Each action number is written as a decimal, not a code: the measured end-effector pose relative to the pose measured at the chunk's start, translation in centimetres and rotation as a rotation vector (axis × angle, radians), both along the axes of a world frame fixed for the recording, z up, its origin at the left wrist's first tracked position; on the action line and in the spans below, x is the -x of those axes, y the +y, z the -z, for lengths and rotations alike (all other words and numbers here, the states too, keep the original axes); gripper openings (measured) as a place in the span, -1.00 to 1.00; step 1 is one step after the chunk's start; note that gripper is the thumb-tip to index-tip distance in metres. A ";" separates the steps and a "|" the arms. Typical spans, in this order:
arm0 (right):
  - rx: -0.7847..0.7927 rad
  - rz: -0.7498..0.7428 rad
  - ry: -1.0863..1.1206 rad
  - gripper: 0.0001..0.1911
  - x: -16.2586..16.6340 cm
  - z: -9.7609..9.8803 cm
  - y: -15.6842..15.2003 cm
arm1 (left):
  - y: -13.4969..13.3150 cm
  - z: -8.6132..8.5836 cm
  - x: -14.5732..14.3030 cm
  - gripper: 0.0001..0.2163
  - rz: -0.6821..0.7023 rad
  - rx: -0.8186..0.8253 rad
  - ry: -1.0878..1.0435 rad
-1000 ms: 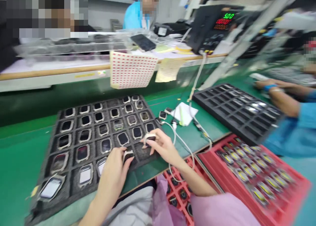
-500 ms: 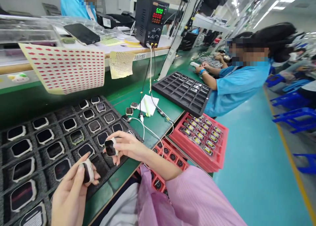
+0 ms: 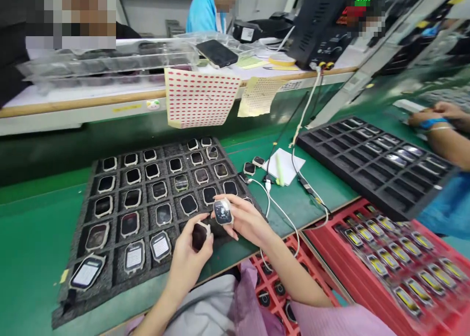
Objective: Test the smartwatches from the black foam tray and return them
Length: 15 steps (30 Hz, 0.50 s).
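Observation:
My left hand [image 3: 189, 257] is closed round a white-framed smartwatch body with a dark screen [image 3: 200, 235], held just above the near right corner of a black foam tray [image 3: 73, 304]. My right hand [image 3: 245, 219] pinches a second watch body [image 3: 222, 212] whose screen is lit with a dial. The tray holds several more watch bodies [image 3: 157, 190] in rows of pockets; a few at its near left show white lit screens. Both hands sit close together over the tray's near right edge.
White cables [image 3: 277, 206] and two loose watch bodies [image 3: 249, 168] lie on the green bench by a white paper. A black pocketed tray [image 3: 370, 162] and red trays [image 3: 392, 272] lie right. A co-worker's forearm [image 3: 438, 135] rests at right. Red-dot sticker sheets [image 3: 200, 101] hang from the shelf.
The camera swung right, then back left. Both hands lifted their watch bodies off the tray and brought them together; the right hand's watch screen is now lit.

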State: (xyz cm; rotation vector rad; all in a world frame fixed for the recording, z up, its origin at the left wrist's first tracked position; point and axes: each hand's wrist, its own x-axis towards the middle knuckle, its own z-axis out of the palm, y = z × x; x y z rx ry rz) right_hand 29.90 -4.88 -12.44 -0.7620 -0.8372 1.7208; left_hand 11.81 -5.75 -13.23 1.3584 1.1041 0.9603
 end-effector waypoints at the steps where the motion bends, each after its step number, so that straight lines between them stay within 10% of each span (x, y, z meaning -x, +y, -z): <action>1: 0.005 -0.001 -0.016 -0.59 0.0 0.0 0.0 | 0.0 0.1 0.0 -0.65 0.005 -0.001 0.004; 15: -0.018 0.019 -0.143 -0.62 0.7 -0.5 0.0 | 0.3 0.8 -0.1 -0.62 -0.001 0.047 -0.089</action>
